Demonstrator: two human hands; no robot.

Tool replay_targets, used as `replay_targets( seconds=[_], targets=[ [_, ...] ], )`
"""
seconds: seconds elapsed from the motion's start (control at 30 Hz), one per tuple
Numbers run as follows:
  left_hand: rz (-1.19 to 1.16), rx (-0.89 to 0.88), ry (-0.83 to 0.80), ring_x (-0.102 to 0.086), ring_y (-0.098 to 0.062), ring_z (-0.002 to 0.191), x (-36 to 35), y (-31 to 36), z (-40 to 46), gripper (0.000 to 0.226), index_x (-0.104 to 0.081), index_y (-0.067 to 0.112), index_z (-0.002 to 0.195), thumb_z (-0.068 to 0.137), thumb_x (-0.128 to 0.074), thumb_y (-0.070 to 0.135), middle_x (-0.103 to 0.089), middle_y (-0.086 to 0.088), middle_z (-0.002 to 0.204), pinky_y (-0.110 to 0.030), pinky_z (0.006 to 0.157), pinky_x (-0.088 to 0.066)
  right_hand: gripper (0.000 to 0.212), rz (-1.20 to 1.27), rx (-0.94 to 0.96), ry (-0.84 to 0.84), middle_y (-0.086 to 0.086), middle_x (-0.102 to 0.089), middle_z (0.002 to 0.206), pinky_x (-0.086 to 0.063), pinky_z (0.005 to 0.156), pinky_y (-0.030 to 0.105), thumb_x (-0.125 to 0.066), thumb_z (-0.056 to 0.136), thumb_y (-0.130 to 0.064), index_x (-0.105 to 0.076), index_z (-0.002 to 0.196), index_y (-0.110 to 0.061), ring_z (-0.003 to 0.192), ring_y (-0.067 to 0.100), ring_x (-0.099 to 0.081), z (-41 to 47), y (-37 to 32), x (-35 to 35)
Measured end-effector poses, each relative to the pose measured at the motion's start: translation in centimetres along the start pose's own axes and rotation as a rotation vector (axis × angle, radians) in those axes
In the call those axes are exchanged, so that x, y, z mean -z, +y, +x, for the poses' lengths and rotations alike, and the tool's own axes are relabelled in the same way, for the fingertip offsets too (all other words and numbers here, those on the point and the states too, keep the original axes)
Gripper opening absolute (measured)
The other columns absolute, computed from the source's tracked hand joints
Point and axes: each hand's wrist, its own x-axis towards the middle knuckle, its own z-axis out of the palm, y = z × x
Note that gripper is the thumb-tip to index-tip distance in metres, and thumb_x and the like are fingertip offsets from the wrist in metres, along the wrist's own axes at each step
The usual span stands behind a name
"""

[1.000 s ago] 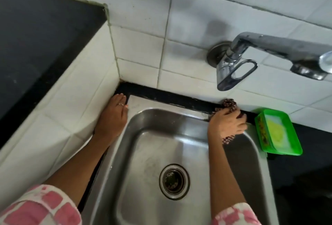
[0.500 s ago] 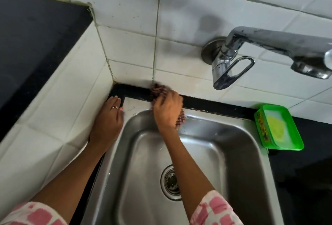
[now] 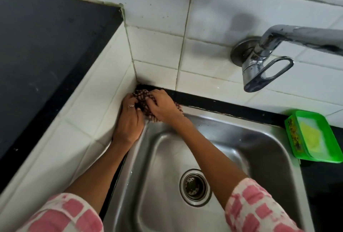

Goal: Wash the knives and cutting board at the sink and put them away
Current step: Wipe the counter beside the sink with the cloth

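head view looks steeply down, close over the sink (image 3: 259, 139) (single view).

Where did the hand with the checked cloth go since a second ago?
The right hand slid the checked cloth leftward along the sink's back rim, from near the green soap tray into the corner. There the left hand, which stayed in that corner, now holds it too. The tray stayed put.

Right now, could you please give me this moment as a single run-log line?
left hand: holds checked cloth | right hand: holds cloth | place: sink back-left corner | tap: no water visible | knives, board: not in view
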Motion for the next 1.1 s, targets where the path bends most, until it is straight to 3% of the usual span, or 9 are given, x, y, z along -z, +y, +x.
replay_targets(
  seconds=[0.1,0.17,0.33,0.47,0.6,0.73,0.8,0.97,1.1],
  targets=[
    [-0.007,0.055,0.006,-0.047,-0.035,0.114,0.2,0.6,-0.2,0.053,-0.043,-0.014,0.121,0.082,-0.027,0.018,-0.048,-0.028,0.122,-0.024,0.105,-0.028,0.03,0.134,-0.185,-0.094,0.017,-0.066,0.09,-0.044,0.076,0.029,-0.045,0.095,-0.021,-0.064,0.09,0.003,0.083,0.025,-0.059,-2.2,0.3,1.8],
    [-0.016,0.074,0.004,-0.047,-0.037,0.116,0.6,1.1,-0.4,0.043,-0.042,-0.015,0.122,0.085,-0.034,0.004,-0.048,-0.029,0.124,-0.017,0.105,-0.024,0.026,0.298,-0.27,-0.055,0.014,-0.067,0.087,-0.046,0.069,0.019,-0.046,0.096,-0.019,-0.063,0.093,0.001,0.077,0.019,-0.06,-2.3,0.4,3.3],
    [-0.042,0.072,0.007,-0.048,-0.036,0.116,0.5,1.0,-0.3,0.045,-0.041,-0.016,0.124,0.082,-0.035,0.002,-0.049,-0.028,0.123,-0.015,0.108,-0.021,0.034,0.174,-0.145,-0.03,0.016,-0.059,0.125,-0.037,0.097,0.026,-0.046,0.096,-0.02,-0.054,0.125,-0.003,0.115,0.027,-0.054,2.4,-1.2,3.5],
    [-0.009,0.123,-0.043,-0.048,-0.036,0.114,0.6,1.2,-0.5,0.035,-0.042,-0.008,0.125,0.092,-0.039,0.003,-0.047,-0.026,0.126,-0.031,0.095,-0.037,0.023,-0.014,-0.027,-0.126,0.019,-0.063,0.107,-0.039,0.091,0.03,-0.051,0.092,-0.012,-0.063,0.105,0.003,0.102,0.03,-0.055,2.1,-0.7,1.4],
    [-0.022,0.071,-0.038,-0.04,-0.032,0.125,0.5,0.6,-0.2,0.046,-0.037,-0.015,0.13,0.087,-0.037,0.002,-0.043,-0.028,0.133,-0.015,0.109,-0.019,0.021,0.011,-0.061,-0.11,0.017,-0.065,0.102,-0.035,0.084,0.025,-0.05,0.092,-0.012,-0.064,0.099,0.003,0.096,0.028,-0.056,-1.1,-0.2,2.3],
    [-0.018,0.08,-0.061,-0.043,-0.033,0.124,0.5,0.6,-0.2,0.041,-0.041,-0.014,0.127,0.088,-0.044,-0.005,-0.046,-0.025,0.133,-0.006,0.105,-0.017,0.025,0.048,-0.135,-0.197,0.018,-0.064,0.101,-0.04,0.086,0.03,-0.048,0.095,-0.017,-0.062,0.101,0.003,0.095,0.027,-0.056,-4.8,-0.2,3.4],
    [0.004,0.038,-0.043,-0.045,-0.033,0.122,0.6,0.8,-0.3,0.04,-0.043,-0.015,0.126,0.087,-0.042,-0.006,-0.048,-0.026,0.131,-0.002,0.103,-0.013,0.025,0.137,-0.197,-0.112,0.019,-0.064,0.101,-0.045,0.086,0.039,-0.048,0.096,-0.018,-0.06,0.102,0.003,0.096,0.029,-0.059,-5.2,-0.3,4.2],
    [-0.002,0.008,-0.046,-0.046,-0.036,0.124,0.3,0.5,-0.1,0.05,-0.045,-0.011,0.127,0.085,-0.03,0.012,-0.049,-0.025,0.132,-0.02,0.108,-0.023,0.03,0.216,-0.324,0.224,0.021,-0.06,0.109,-0.044,0.092,0.041,-0.046,0.096,-0.02,-0.061,0.106,0.003,0.102,0.034,-0.056,-1.0,-2.2,3.1],
    [-0.106,-0.015,-0.068,-0.043,-0.027,0.13,0.5,0.7,0.1,0.062,-0.032,-0.001,0.141,0.087,-0.024,0.028,-0.044,-0.017,0.142,-0.021,0.107,-0.029,0.042,0.145,-0.374,0.105,0.016,-0.049,0.125,-0.033,0.103,0.04,-0.043,0.095,-0.041,-0.066,0.11,-0.009,0.117,0.032,-0.04,0.1,-3.9,-0.3]
  ],
)
